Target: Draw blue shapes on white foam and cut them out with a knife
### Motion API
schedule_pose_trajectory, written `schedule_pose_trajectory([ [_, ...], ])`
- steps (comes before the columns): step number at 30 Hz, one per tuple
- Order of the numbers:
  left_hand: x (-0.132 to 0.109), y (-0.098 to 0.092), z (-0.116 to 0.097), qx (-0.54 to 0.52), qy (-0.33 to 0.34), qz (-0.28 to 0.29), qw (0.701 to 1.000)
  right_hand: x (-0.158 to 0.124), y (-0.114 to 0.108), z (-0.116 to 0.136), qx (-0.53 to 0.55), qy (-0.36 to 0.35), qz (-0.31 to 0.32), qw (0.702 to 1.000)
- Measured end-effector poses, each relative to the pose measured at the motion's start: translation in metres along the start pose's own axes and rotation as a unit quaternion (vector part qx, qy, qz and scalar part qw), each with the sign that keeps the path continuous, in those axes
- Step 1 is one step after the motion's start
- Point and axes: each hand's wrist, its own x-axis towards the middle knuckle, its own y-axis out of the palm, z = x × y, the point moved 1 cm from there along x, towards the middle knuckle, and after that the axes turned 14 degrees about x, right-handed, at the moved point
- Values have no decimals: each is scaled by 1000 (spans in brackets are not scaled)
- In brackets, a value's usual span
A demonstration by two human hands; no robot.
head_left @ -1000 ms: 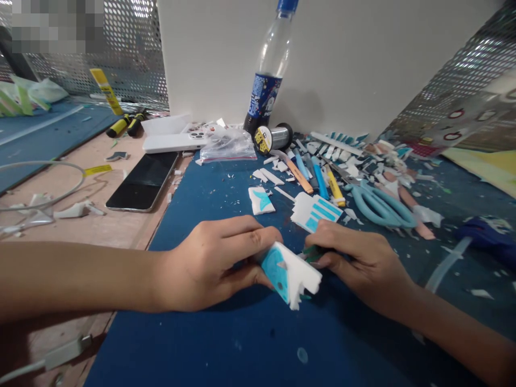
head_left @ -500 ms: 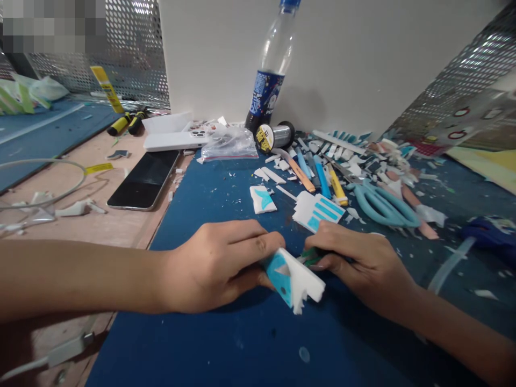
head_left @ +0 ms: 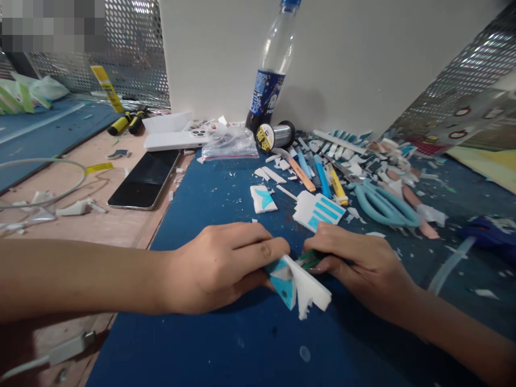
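My left hand [head_left: 229, 269] is closed around a white foam piece [head_left: 308, 287] with a blue printed face, holding it just above the blue board [head_left: 226, 349]. A strip of white foam splits away from the blue face at the right, its lower edge ragged. In my right hand [head_left: 355, 260] is a green craft knife [head_left: 309, 260], its blade against the back of the foam; the fingers hide most of the handle. Beyond the hands lie a small foam piece with a blue shape [head_left: 263, 199] and a larger foam piece with blue stripes [head_left: 318, 210].
Blue-handled scissors [head_left: 385, 204], a yellow cutter [head_left: 337, 185] and foam scraps [head_left: 358, 156] lie at the right back. A wire spool [head_left: 274, 136] and a bottle [head_left: 270, 80] stand by the white panel. A phone [head_left: 144, 180] lies left.
The white strip has spread farther from the blue face, and the gap between them is wider. The foam's free end has shifted slightly right and down. Both hands stay nearly in place.
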Motion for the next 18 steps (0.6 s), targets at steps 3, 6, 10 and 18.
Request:
schedule_pose_trajectory([
  [3, 0, 1, 0, 4, -2, -4, 1000, -1, 1, -1, 6, -4, -4, 1000],
  [6, -1, 2, -1, 6, -4, -3, 1000, -2, 1, -1, 10, 2, -8, 1000],
  [10, -1, 1, 0, 7, 4, -2, 1000, 0, 1, 0, 10, 14, -5, 1000],
  [18, 1, 1, 2, -33, -2, 2, 999, 5, 2, 3, -16, 5, -19, 1000],
])
